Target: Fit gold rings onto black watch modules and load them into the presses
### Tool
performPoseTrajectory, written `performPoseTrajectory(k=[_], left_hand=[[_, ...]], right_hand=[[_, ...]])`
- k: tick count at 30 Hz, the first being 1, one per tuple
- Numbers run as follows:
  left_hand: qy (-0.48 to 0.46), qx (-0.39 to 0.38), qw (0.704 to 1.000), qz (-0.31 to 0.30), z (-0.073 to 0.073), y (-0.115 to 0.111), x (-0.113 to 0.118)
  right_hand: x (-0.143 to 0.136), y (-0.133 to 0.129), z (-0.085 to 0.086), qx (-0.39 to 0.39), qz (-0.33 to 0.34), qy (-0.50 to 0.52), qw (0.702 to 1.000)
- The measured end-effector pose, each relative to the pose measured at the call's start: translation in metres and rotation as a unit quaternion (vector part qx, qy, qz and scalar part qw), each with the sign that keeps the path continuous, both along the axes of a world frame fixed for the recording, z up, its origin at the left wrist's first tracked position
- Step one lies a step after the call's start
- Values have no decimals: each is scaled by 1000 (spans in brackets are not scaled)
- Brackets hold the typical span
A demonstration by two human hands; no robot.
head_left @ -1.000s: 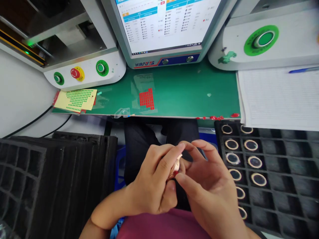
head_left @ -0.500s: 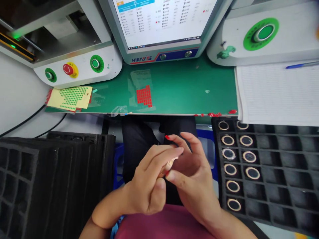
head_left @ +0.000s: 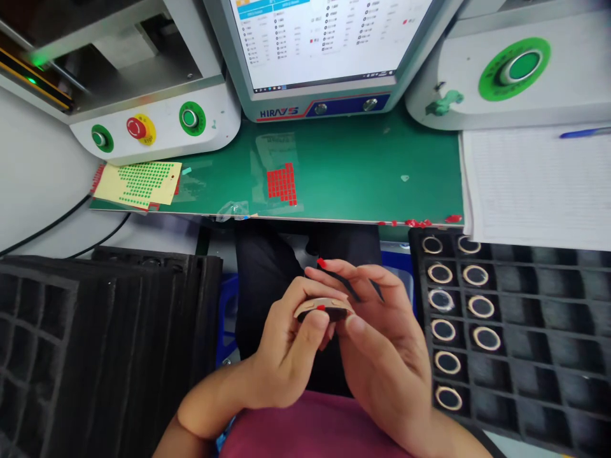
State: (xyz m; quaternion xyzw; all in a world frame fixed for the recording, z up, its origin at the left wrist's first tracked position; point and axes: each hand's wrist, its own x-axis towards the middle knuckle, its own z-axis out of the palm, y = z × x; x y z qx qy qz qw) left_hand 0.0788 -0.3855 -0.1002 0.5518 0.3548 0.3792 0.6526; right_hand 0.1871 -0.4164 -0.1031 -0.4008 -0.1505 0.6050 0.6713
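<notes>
My left hand (head_left: 289,346) is closed around a round watch case (head_left: 312,306) with a gold-coloured rim and dark face, held edge-up over my lap. A small red sticker (head_left: 321,308) shows on its rim, just above my left thumb tip. My right hand (head_left: 386,337) is beside it with fingers spread and curved. Its thumb tip is at the right end of the watch case, seemingly touching it. Another red piece (head_left: 321,262) clings to one right fingertip. On the green bench lies a sheet of red stickers (head_left: 281,183).
To the right, a black compartment tray (head_left: 539,318) holds several gold-rimmed watch cases. More black trays (head_left: 119,343) are stacked at left. Behind the bench stand a monitor (head_left: 286,113) and machines with buttons. Red scraps (head_left: 417,223) lie along the bench edge, near papers (head_left: 534,191).
The watch case has turned so its rim and dark face show. My left thumb has moved up onto its edge, and my right hand has shifted slightly right. The view has shifted a little.
</notes>
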Motion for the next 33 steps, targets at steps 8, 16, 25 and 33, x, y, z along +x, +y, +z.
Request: performPoseTrajectory(k=[8,16,25,33], left_hand=[[108,129,984,-52,2,7,-4],[156,213,962,-75,4,8,-6],[177,214,959,-63,0,6,-4],[203,229,950,-63,-3,6,-4]], right_hand=[[-4,3,1,-5,19,6,1000],[-7,9,9,-29,-2,-5,1000],[-20,12,8,-63,-73,-16,995],[-26,12,7,-88,-104,-23,990]])
